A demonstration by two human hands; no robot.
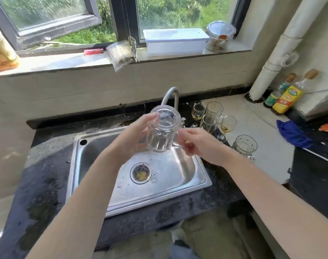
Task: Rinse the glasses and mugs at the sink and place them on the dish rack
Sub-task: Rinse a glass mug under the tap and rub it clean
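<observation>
A clear glass mug (164, 131) is held tilted over the steel sink (110, 200), its mouth up under the curved tap (171, 96). My left hand (138, 133) wraps its left side. My right hand (195, 143) grips the handle on its right. To the right of the tap stand two stemmed glasses with amber dregs (197, 114) (227, 126) and two tall glasses (214, 109) (208, 123). Another glass mug (244, 146) sits on the pale counter nearer me. No dish rack is in view.
A blue cloth (292, 133) lies on the right counter, with two oil bottles (288, 98) behind it by a white pipe (275, 58). The windowsill holds a white box (175, 42), a lidded jar (219, 37) and a packet (121, 53). The dark counter (47, 174) left of the sink is wet.
</observation>
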